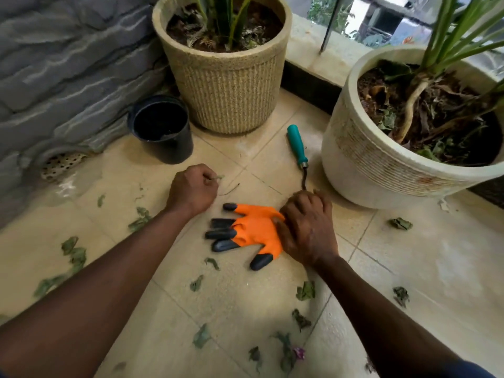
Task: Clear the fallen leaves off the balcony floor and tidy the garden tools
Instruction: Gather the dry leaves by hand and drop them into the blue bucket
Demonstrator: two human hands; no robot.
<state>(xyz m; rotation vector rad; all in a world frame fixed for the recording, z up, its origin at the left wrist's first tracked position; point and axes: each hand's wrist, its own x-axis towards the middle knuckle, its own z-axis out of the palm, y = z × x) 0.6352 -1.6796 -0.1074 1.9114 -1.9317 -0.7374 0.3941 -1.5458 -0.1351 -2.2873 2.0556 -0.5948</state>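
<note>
Orange glove (pixel 253 230): my right hand (pixel 308 227) grips its cuff to lift it; left hand (pixel 192 188) pinches, probably, a leaf scrap (pixel 216 178).

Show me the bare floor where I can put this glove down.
Barest: the tiles right of the right forearm, below the white pot, with only scattered leaves. Also the patch between the black bucket, ribbed pot and teal-handled tool. Crowded: leaves litter the floor around the orange glove and between the arms.
</note>
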